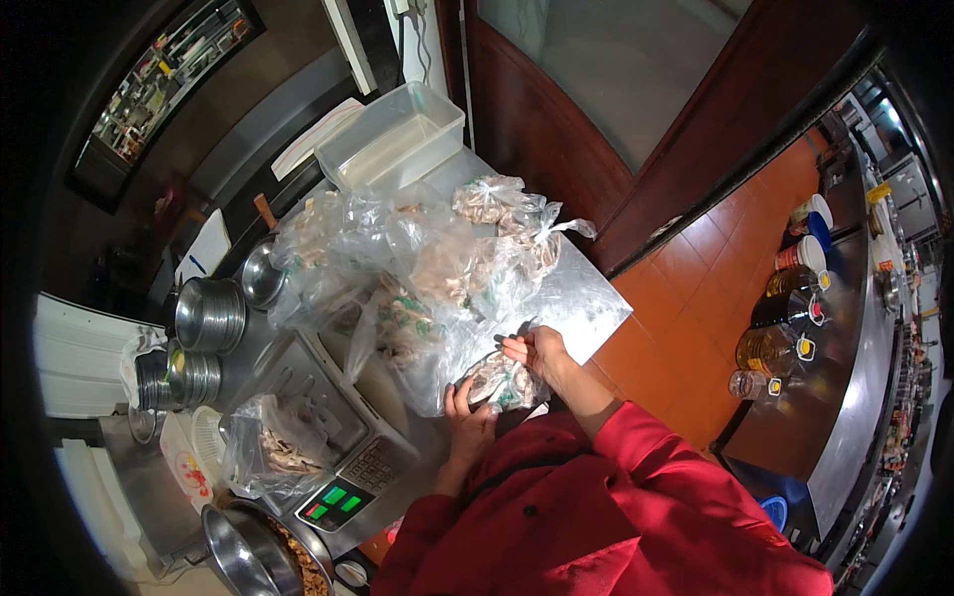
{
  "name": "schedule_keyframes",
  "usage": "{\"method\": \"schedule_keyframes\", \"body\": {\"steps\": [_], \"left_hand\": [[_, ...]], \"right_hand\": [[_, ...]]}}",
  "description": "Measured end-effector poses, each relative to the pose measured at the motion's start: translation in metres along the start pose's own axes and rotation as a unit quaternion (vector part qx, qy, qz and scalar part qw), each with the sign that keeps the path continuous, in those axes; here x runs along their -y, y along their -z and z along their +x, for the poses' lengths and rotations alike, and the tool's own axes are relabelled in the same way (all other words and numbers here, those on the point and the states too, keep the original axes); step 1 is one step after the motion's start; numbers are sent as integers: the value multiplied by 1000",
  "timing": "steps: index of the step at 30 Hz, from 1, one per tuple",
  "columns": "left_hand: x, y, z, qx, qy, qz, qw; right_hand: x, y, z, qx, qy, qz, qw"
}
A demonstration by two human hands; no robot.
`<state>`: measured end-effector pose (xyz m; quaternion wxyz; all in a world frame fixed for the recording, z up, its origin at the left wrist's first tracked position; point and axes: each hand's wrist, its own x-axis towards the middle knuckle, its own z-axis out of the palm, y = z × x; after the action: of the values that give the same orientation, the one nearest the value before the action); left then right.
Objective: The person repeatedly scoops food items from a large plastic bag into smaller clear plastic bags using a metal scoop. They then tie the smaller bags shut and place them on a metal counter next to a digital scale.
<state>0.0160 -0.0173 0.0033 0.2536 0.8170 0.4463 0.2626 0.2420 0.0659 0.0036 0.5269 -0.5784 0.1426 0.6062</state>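
A clear plastic bag of pale brown food pieces with green bits (507, 384) lies at the near edge of the metal table, right in front of me. My left hand (471, 417) holds its left side, with fingers on top and thumb at the near side. My right hand (540, 352) is over the bag's far right part, fingers pointing left. Whether those fingers pinch the plastic is not clear. Just beyond lies another open bag of similar food (406, 320). Tied bags (488, 200) stand farther back, with more bags heaped to their left.
A digital scale (373, 465) on the left carries an open bag of food strips (287, 451). Stacked metal bowls (211, 313) stand behind it. A translucent plastic tub (395, 141) is at the back. Steel bowls (242, 555) sit at lower left. Oil bottles (768, 350) line a counter across the tiled floor.
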Motion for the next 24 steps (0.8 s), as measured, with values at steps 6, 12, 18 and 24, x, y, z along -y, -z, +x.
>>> {"method": "schedule_keyframes", "body": {"steps": [6, 12, 18, 24], "left_hand": [[8, 12, -17, 33, 81, -26, 996], [10, 30, -30, 76, 103, 40, 991], [3, 33, -36, 54, 133, -2, 990], [-54, 58, 31, -71, 94, -33, 993]], "right_hand": [[0, 2, 2, 8, 67, -33, 997], [8, 1, -5, 0, 46, -25, 999], [10, 6, -8, 9, 42, -94, 995], [45, -9, -108, 305, 244, -648, 654]]}}
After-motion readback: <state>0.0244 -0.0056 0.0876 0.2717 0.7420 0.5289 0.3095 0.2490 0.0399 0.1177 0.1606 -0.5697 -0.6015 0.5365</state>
